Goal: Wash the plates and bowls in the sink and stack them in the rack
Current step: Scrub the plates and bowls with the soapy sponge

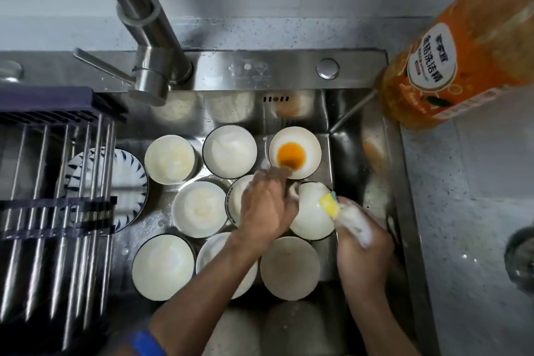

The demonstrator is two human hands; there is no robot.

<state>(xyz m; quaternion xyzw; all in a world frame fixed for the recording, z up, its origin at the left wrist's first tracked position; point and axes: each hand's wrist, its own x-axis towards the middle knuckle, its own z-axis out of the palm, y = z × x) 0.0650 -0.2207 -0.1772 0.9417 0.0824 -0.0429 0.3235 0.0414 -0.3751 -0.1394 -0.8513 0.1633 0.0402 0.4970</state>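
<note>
A shiny steel sink [341, 113] is full of round white bowls. The left hand [267, 208] holds one white bowl [310, 220] turned over on its side, above the other bowls. Its fingers curl round the bowl's rim, close together. The right hand [365, 251] is covered in white foam and squeezes a yellow and green sponge [331, 204]. The sponge presses on the outside of the held bowl. The right fingers are wrapped tight round the sponge.

Just behind the hands sits a white bowl with orange sauce in the bottom [294, 152]. On the left stands a dark blue rack with steel bars [57, 182]. A white plate with blue marks [127, 182] lies under it. A tall steel tap [150, 46] stands at the back. A big orange soap bottle [450, 58] stands on the grey counter at the right.
</note>
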